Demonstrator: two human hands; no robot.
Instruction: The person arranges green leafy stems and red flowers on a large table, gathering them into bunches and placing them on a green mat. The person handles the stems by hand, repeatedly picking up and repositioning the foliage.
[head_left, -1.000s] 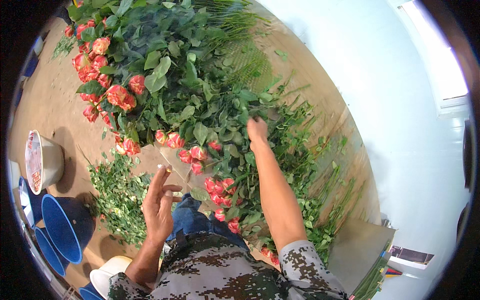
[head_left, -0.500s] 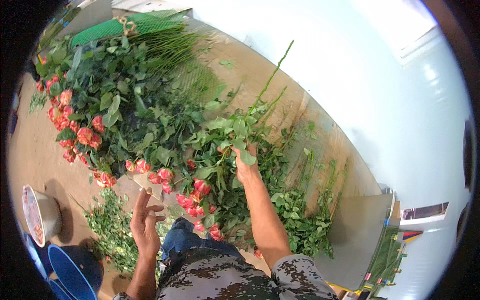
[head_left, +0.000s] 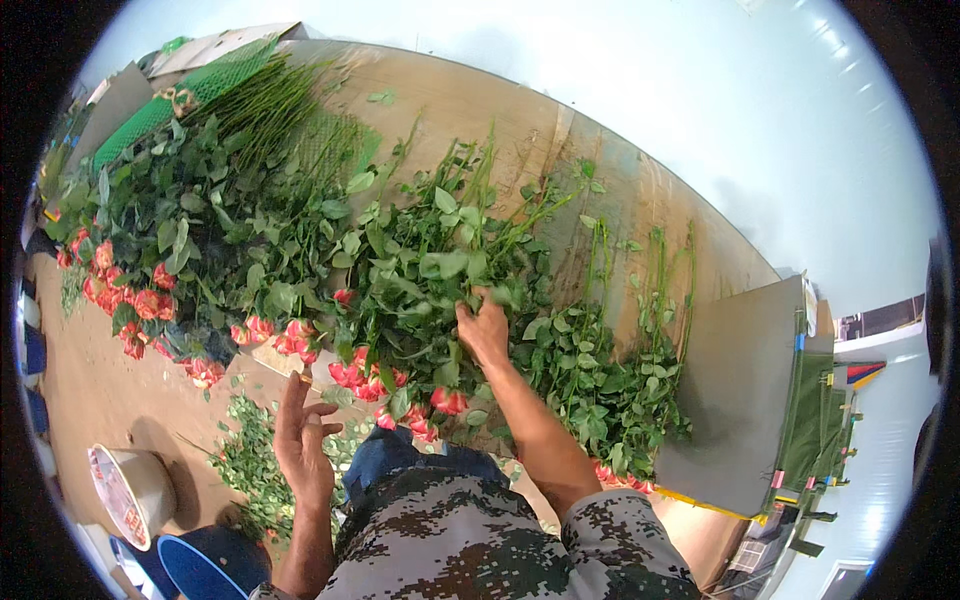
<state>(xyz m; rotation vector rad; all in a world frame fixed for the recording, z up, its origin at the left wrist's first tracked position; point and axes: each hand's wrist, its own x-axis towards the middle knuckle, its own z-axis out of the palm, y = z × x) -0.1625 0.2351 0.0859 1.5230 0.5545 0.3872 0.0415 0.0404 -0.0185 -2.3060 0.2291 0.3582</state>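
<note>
Your right hand (head_left: 483,325) is in the roses (head_left: 400,300) on the desk (head_left: 470,95); can't tell if it's clamped on any. Blooms (head_left: 368,383) at its 8 o'clock. Your left hand (head_left: 303,440), also at 8, is splayed. Green net (head_left: 215,85) at 10.

Around me, one flower workroom: long bench (head_left: 440,95), heaped cut roses (head_left: 150,303), green mesh (head_left: 215,80), blue bucket (head_left: 205,570), leaf litter (head_left: 252,465) on floor (head_left: 80,400).

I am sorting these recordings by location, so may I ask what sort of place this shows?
Probably a cut-flower workroom: many long-stemmed roses lie across a long work table, and a heap of leafy cuttings lies on the floor.
</note>
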